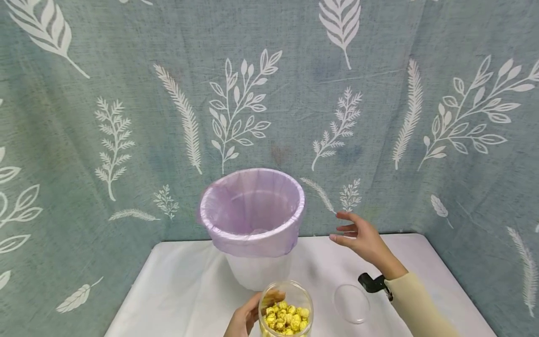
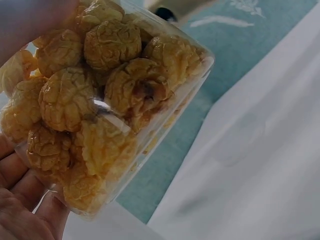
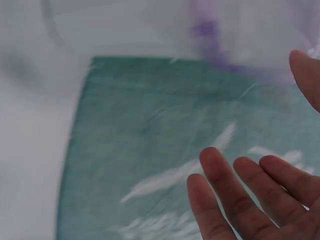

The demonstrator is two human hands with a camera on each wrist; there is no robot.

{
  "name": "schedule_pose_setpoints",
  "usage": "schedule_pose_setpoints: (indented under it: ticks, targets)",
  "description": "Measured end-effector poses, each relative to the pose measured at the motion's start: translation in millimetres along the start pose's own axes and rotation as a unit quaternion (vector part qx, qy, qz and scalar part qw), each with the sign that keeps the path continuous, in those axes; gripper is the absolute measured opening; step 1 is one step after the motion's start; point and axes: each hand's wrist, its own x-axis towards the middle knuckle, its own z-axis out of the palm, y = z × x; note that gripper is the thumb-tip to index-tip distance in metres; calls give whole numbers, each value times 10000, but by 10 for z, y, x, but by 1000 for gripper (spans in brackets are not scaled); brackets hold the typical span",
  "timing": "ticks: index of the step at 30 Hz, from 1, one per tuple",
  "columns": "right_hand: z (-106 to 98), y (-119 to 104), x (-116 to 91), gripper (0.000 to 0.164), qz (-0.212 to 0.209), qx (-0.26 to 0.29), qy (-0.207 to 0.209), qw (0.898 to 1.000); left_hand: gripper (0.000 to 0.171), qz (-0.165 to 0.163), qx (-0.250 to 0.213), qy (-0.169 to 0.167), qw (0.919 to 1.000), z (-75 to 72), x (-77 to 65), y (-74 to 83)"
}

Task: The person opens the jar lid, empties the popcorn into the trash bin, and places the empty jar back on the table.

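My left hand (image 1: 245, 317) grips a clear jar (image 1: 310, 299) of yellow popcorn (image 1: 283, 318) at the near middle of the table. In the left wrist view, fingers curl round the jar and the round popcorn pieces (image 2: 112, 90) show through its wall. My right hand (image 1: 362, 239) is in the air to the right of a white bin (image 1: 258, 269), fingers spread and holding nothing. A purple bag (image 1: 252, 243) lines the bin and folds over its rim. The right wrist view shows the same hand (image 3: 260, 205) with its fingers apart.
A round clear lid (image 1: 351, 304) lies on the white table (image 1: 185, 285) right of the jar. Behind the table hangs a grey-green curtain (image 1: 269, 117) with white leaf prints. The right wrist wears a black device (image 1: 372, 282).
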Motion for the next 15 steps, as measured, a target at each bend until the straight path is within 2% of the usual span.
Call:
schedule_pose_setpoints:
  ticks: [4,8,15]
  targets:
    - [5,-265,196,72,-154,369,-76,9992,77,232,110,26,9997,-39,-16,-20]
    - [61,-483,348,69,-263,360,-114,9989,77,468,119,34,9988,-70,-30,-37]
    - [263,-673,555,65,-639,513,-181,9965,76,1164,267,-2,9928,-118,-29,-35]
